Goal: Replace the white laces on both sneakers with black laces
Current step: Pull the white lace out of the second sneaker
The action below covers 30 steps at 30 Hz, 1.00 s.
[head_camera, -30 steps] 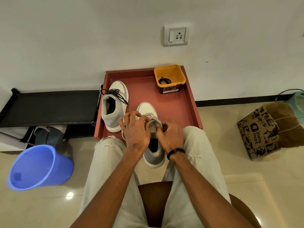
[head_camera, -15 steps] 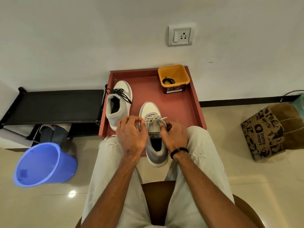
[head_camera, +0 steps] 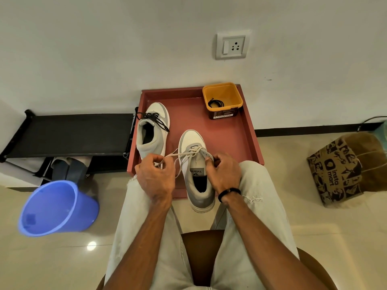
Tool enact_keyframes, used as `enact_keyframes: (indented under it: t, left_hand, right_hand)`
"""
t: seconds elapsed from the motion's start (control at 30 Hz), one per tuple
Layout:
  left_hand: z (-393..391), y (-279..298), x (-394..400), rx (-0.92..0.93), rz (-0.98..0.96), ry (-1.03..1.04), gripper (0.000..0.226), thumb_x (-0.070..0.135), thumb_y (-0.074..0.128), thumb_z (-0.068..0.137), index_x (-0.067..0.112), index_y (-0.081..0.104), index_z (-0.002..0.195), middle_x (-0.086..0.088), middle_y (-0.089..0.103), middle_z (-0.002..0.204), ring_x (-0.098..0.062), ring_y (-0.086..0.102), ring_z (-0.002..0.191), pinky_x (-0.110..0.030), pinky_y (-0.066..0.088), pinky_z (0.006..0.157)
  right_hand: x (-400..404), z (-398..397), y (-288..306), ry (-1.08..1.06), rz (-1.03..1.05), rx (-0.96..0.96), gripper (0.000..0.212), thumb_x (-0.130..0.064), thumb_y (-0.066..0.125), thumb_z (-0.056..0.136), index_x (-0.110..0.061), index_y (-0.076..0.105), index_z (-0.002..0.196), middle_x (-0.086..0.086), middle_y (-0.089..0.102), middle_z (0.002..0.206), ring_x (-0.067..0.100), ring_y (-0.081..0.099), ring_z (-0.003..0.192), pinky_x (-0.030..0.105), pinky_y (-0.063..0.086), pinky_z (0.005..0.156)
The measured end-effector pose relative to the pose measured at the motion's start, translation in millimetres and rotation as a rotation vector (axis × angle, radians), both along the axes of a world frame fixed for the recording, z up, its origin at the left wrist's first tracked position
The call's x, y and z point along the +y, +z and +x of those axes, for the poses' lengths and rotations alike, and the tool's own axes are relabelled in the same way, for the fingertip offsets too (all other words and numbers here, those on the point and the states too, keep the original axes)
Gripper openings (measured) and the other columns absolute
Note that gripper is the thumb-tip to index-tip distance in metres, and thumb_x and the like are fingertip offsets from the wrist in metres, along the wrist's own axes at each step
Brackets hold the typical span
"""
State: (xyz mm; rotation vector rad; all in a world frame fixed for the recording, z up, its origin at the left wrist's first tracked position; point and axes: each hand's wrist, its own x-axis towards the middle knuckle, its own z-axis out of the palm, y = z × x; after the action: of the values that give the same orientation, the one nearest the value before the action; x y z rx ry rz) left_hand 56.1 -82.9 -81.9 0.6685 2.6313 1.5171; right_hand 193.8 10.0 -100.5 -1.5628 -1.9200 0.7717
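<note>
- Nearest me I see a brown stool point(head_camera: 201, 254) between my knees, and my two forearms reaching out over it.
- My left hand point(head_camera: 156, 178) has its fingers point(head_camera: 155, 159) curled round an end of the white lace point(head_camera: 184, 152), which runs taut from the hand to the shoe.
- My right hand point(head_camera: 225, 174) grips the right side of the near sneaker point(head_camera: 195, 164) at the collar, fingers curled on it; a black band point(head_camera: 229, 193) sits on that wrist.
- The near sneaker, still white-laced, rests with its heel hanging over the near edge of the red tray point(head_camera: 249, 130), toe pointing away.
- A blue bucket point(head_camera: 56, 208) lies tipped on the floor at near left; a printed paper bag point(head_camera: 339, 168) stands at right.
- Farther left on the tray stands the far sneaker point(head_camera: 154, 130), threaded with a black lace point(head_camera: 155, 119).
- A black rack point(head_camera: 69, 135) stands just left of the tray.
- At the tray's far right corner an orange tub point(head_camera: 223, 95) holds a coiled black lace point(head_camera: 215, 103).
- A wall socket point(head_camera: 232, 46) is above.
</note>
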Motion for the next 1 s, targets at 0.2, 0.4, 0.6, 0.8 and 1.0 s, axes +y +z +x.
enact_keyframes:
  t: [0.2,0.4,0.6,0.8,1.0]
  left_hand:
    - [0,-6,1,0.075,-0.01,0.119,0.028,0.035,0.066,0.089,0.019,0.06,0.111,-0.002,0.064,0.113,-0.021,0.055,0.112,-0.059,0.052,0.097]
    - [14,-13,5,0.213,-0.212,-0.129,0.033,0.044,0.067,0.091,0.025,0.059,0.117,-0.004,0.056,0.12,-0.025,0.051,0.119,-0.057,0.04,0.11]
    - [25,-22,9,0.07,-0.206,-0.429,0.039,0.042,0.063,0.098,0.024,0.062,0.132,0.0,0.065,0.12,-0.013,0.063,0.099,-0.034,0.059,0.088]
    - [18,-27,6,0.1,-0.212,-0.478,0.042,0.043,0.056,0.102,0.024,0.062,0.139,0.001,0.068,0.119,-0.008,0.061,0.093,-0.026,0.056,0.08]
    - [19,-30,5,0.127,-0.232,-0.475,0.04,0.041,0.052,0.105,0.022,0.062,0.139,0.001,0.068,0.12,-0.002,0.054,0.096,-0.013,0.043,0.08]
  right_hand:
    - [-1,-1,1,0.008,0.003,-0.017,0.022,-0.04,0.064,0.092,-0.022,0.066,0.08,-0.006,0.065,0.081,0.017,0.06,0.074,0.033,0.049,0.063]
    - [-3,-2,3,0.061,0.046,-0.006,0.017,-0.034,0.065,0.094,-0.021,0.07,0.104,-0.002,0.066,0.098,0.018,0.062,0.086,0.033,0.052,0.071]
    - [3,-13,-2,0.305,0.182,-0.065,0.025,-0.011,0.06,0.092,-0.02,0.069,0.115,0.003,0.05,0.128,0.022,0.05,0.116,0.038,0.054,0.092]
    - [12,-30,-5,0.34,0.266,-0.183,0.017,-0.021,0.072,0.089,-0.021,0.071,0.106,0.007,0.051,0.131,0.027,0.05,0.115,0.041,0.052,0.091]
    - [13,-32,-13,0.293,0.246,-0.104,0.009,-0.021,0.071,0.091,-0.014,0.073,0.097,0.005,0.056,0.119,0.023,0.051,0.108,0.039,0.054,0.087]
